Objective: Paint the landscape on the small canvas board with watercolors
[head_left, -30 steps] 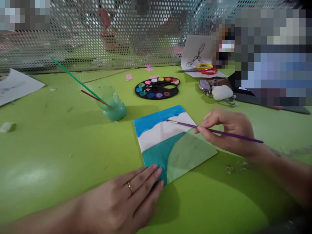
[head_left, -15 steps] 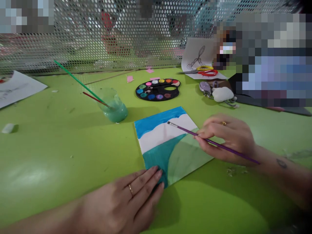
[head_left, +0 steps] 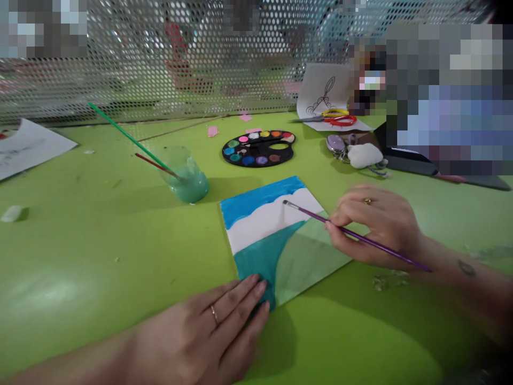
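Note:
A small painted canvas (head_left: pixel 256 231) lies tilted on the green table, with a blue band, a white band, a teal area and a pale green area. My left hand (head_left: pixel 216 326) rests on its near left corner, fingers stretched out flat. In a pinch, my right hand (head_left: pixel 374 227) holds a thin purple paintbrush (head_left: pixel 352 233). The brush's flat tip is over the white band, close to the scalloped blue edge; whether it touches I cannot tell. Beyond the canvas sits a black paint palette (head_left: pixel 256 151) with several colours in its wells.
A clear cup (head_left: pixel 186 182) of greenish water holds a green and a dark red brush. Scissors (head_left: pixel 324 117) lie on a drawn paper (head_left: pixel 310 88) at the back, near a white key charm (head_left: pixel 365 156). A perforated metal screen (head_left: pixel 192 64) borders the table.
My right hand has shifted slightly right, and the brush tip has moved right along the white band. The left hand keeps its place on the canvas.

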`<state>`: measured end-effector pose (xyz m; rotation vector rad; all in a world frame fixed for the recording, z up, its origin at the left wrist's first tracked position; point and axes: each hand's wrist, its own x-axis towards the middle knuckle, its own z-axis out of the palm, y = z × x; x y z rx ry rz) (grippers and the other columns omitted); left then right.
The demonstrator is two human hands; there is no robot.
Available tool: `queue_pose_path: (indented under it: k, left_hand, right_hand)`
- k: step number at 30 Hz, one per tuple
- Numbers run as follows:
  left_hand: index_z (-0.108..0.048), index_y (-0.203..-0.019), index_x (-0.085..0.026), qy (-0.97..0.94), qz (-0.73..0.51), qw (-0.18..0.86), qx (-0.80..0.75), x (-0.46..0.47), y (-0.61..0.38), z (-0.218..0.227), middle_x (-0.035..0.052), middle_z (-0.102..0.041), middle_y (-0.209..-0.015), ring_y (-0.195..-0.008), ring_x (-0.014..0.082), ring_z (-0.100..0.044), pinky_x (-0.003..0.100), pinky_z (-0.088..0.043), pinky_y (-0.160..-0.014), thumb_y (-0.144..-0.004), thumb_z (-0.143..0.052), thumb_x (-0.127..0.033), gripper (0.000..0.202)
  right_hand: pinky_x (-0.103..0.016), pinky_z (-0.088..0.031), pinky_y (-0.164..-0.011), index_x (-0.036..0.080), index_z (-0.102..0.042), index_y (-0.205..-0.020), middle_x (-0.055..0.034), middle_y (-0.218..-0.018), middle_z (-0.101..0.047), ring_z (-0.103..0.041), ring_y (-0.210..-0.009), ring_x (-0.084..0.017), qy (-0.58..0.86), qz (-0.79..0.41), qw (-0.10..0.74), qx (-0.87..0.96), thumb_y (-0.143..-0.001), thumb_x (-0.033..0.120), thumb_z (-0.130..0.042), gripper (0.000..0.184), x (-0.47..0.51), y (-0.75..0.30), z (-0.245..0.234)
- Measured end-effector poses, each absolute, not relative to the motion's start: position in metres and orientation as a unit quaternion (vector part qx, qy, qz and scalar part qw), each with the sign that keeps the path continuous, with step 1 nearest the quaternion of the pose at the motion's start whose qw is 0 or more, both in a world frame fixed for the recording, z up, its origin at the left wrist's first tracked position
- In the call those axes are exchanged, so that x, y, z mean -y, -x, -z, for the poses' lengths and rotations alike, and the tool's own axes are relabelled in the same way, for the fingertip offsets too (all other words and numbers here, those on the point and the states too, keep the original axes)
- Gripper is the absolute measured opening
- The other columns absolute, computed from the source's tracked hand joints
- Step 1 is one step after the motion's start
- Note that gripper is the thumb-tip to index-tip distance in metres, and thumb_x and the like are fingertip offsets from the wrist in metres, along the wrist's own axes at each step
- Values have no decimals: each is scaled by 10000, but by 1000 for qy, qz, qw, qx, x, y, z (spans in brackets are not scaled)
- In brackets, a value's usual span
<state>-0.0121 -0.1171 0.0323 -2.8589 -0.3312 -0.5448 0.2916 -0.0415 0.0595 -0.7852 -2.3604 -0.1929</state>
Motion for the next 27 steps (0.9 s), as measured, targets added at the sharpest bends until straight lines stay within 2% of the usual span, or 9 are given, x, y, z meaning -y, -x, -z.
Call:
queue_pose_path:
  k: [3, 8, 15, 19, 23, 25, 27]
  left_hand:
    - [-681, -1099, -52, 971, 181, 105, 112, 117, 11, -34, 182, -683, -1142, -1103, 295, -647, 350, -572, -917, -914, -577, -261, 298]
    - [-679, -1108, -50, 972, 177, 103, 112, 118, 10, -36, 184, -675, -1155, -1111, 298, -640, 351, -570, -919, -921, -557, -246, 297]
    - [-682, -1103, -52, 973, 175, 104, 109, 119, 11, -35, 185, -679, -1146, -1098, 299, -647, 355, -571, -915, -918, -561, -248, 296]
    - [-677, -1121, -52, 974, 166, 106, 113, 119, 11, -34, 189, -667, -1169, -1113, 299, -638, 351, -574, -906, -940, -509, -233, 306]
    - [-677, -1123, -54, 974, 164, 109, 110, 118, 11, -32, 195, -671, -1158, -1092, 305, -649, 361, -584, -887, -943, -492, -216, 305]
    - [-683, -1107, -50, 974, 173, 106, 103, 117, 11, -32, 200, -675, -1146, -1095, 307, -646, 363, -579, -897, -942, -493, -209, 298]
    - [-691, -1084, -46, 973, 180, 102, 100, 117, 12, -32, 204, -679, -1134, -1101, 310, -642, 366, -574, -908, -936, -504, -204, 286]
  right_hand:
    - [-330, -432, -577, 228, -472, -673, 16, -581, -564, -532, -553, -160, 327, 95, 318, 885, -683, 71, -637, 228, 41, -293, -60]
    - [-333, -449, -607, 227, -499, -719, 15, -627, -604, -566, -587, -160, 327, 45, 319, 889, -709, 71, -645, 214, 44, -291, -61]
    - [-333, -423, -577, 229, -473, -669, 23, -571, -554, -524, -548, -155, 344, 86, 321, 878, -688, 64, -634, 231, 42, -294, -62]
    - [-333, -448, -608, 227, -521, -729, 10, -639, -602, -570, -604, -162, 322, 48, 322, 889, -734, 83, -658, 199, 49, -292, -63]
    - [-334, -478, -686, 199, -565, -796, -17, -745, -658, -597, -734, -176, 242, 71, 272, 929, -785, 85, -660, 148, 57, -289, -67]
    - [-340, -478, -748, 189, -591, -830, -25, -790, -676, -603, -811, -185, 202, 90, 225, 949, -845, 97, -609, 95, 60, -287, -69]
    - [-337, -470, -774, 193, -609, -846, -22, -814, -681, -598, -848, -186, 172, 110, 192, 960, -904, 118, -538, 118, 62, -285, -71]
